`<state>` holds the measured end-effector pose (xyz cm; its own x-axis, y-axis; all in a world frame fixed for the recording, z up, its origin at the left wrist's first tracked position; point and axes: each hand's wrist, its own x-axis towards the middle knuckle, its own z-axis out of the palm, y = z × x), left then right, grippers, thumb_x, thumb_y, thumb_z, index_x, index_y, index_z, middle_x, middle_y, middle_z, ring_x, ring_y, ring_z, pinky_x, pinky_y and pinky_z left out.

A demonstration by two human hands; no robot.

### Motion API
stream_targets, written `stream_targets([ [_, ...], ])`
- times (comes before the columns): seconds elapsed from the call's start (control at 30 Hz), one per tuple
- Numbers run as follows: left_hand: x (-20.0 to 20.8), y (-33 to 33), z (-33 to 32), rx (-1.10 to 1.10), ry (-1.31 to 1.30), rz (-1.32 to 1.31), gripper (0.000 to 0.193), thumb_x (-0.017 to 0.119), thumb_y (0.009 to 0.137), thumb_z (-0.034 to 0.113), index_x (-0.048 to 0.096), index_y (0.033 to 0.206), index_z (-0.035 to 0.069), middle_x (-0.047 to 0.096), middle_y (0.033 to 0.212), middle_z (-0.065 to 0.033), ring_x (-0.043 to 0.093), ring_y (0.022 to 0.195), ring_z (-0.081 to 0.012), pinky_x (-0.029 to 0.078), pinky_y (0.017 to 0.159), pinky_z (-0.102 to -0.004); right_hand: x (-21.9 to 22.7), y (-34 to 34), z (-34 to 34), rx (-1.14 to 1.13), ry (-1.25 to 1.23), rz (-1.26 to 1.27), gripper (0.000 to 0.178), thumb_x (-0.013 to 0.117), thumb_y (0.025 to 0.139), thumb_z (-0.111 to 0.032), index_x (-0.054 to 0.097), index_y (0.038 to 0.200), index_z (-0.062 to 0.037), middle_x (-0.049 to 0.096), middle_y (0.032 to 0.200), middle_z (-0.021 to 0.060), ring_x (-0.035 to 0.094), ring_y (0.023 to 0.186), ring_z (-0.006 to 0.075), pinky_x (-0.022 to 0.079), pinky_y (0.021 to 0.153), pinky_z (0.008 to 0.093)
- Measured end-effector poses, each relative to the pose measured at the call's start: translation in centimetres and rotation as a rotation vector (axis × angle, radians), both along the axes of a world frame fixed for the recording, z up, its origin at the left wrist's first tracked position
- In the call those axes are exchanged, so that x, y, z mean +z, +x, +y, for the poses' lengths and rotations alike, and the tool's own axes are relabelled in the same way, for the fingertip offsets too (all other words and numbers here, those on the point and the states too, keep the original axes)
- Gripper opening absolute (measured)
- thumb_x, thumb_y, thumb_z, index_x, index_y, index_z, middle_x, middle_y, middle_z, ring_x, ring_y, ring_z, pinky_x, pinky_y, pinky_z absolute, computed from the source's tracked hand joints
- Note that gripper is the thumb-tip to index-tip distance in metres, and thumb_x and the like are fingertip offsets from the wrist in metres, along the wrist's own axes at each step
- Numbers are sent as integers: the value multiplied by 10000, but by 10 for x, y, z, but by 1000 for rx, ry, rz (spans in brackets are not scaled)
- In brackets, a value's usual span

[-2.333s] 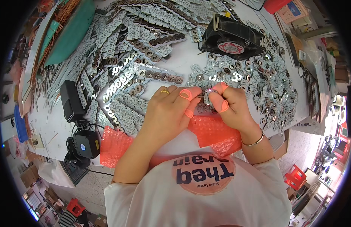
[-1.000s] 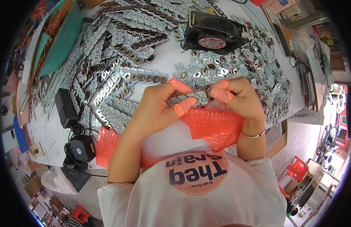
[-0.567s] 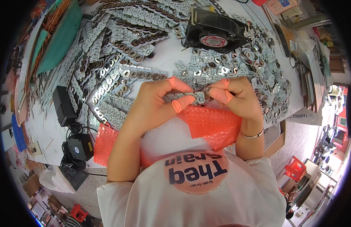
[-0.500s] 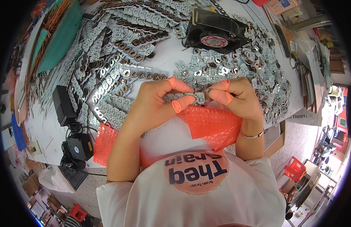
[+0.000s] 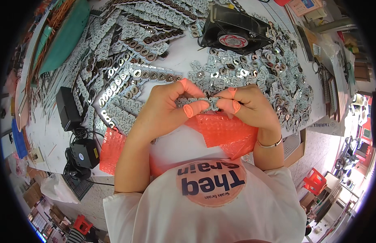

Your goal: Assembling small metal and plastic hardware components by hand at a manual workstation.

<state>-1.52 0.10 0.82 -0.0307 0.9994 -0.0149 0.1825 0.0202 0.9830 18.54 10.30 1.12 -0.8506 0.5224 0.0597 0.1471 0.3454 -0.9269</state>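
Note:
Between my two hands is a short strip of small silvery-grey plates (image 5: 213, 104), held level above the table. Thumb and index finger of my left hand (image 5: 161, 109) are closed on its left part. My right hand (image 5: 256, 110) pinches the right end, its fingertips almost meeting those of the left. Orange finger cots cover the thumb and index finger of both hands. Just below the strip lies a sheet of red bubble wrap (image 5: 228, 135), partly under my right wrist.
Rows of joined plates with round dark parts (image 5: 153, 75) spread over the left; a heap of loose ones (image 5: 287, 87) lies right. A black fan (image 5: 234, 32) stands behind. Near the left edge are a black box (image 5: 68, 109), a power adapter (image 5: 85, 155) with cables and a green container (image 5: 68, 42).
My right hand has moved left, closing in on my left hand. Its fingertips now press against the strip's right end, where a small piece showed at their tips before.

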Motion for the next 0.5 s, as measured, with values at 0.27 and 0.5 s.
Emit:
stream_targets([
  [0.27,13,5,-6,-37,-209,-636,164,700,799,48,597,923,18,637,832,-56,583,723,-93,483,631,-233,-2,-1,-15,-63,-968,336,216,548,916,-191,585,821,0,449,511,-12,345,395,41,232,384,200],
  [0.5,1,19,1,168,340,151,186,697,773,9,621,942,14,651,866,-85,620,744,-162,498,664,-263,-3,-9,-16,-302,-249,164,194,551,933,-195,556,825,-35,428,590,-64,343,474,15,263,431,188],
])
